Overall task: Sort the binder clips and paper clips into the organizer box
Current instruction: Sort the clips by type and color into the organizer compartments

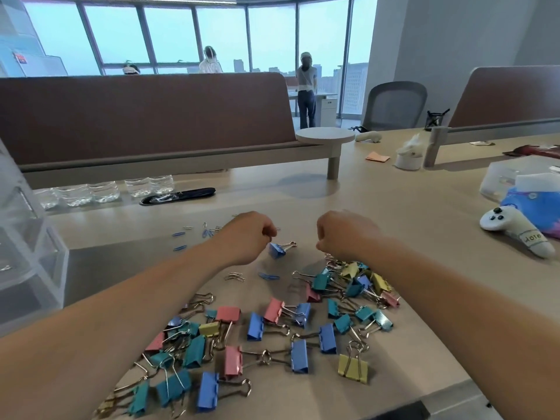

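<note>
A heap of binder clips (257, 334) in blue, teal, pink and yellow covers the near part of the desk. Loose paper clips lie beyond it: blue ones (178, 234) at the left and silver ones (235, 277) near my left wrist. My left hand (245, 237) is curled, its fingertips pinching a small blue binder clip (277, 250) that tilts just above the desk. My right hand (342, 234) is curled into a fist over the far end of the heap, and nothing shows in it. The clear plastic organizer box (27, 237) stands at the far left.
Clear water bottles (100, 192) and a black pouch (178, 195) line the back of the desk. A white controller (515, 231) and a blue bag (536, 207) lie at the right. A brown divider (145, 116) stands behind, with a round shelf (325, 136) at its end.
</note>
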The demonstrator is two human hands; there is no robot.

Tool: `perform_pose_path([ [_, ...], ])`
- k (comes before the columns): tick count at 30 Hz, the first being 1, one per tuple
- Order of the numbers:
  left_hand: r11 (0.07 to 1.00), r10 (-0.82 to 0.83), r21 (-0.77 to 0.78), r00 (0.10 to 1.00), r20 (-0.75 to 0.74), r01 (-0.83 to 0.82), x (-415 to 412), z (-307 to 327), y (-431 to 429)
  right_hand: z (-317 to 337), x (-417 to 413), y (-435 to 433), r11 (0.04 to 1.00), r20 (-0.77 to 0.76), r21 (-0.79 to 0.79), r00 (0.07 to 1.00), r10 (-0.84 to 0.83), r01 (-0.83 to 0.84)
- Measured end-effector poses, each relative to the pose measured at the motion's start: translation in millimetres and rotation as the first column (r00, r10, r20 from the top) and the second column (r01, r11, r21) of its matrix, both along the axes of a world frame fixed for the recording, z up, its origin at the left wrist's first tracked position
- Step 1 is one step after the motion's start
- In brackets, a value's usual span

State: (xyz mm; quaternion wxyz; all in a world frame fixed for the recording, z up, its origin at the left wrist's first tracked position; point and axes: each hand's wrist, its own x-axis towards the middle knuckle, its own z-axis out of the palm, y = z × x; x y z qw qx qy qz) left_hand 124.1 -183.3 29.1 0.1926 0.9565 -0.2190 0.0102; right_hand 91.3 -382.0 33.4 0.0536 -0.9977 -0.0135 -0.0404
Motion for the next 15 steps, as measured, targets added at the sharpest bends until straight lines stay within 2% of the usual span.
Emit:
perform_pose_path([
  [7, 0.999, 0.023, -0.027, 0.997, -0.079, -0.025, 15, -12, 17, -16, 32, 42, 0.964, -0.107, 0.141, 0.964, 0.243, -0.228],
  [15, 0.998, 0.033, -0.057, 0.999, -0.043, -0.035, 41, -14, 30, -7, 53, 55, 0.968, -0.266, 0.027, 0.931, 0.249, -0.251],
])
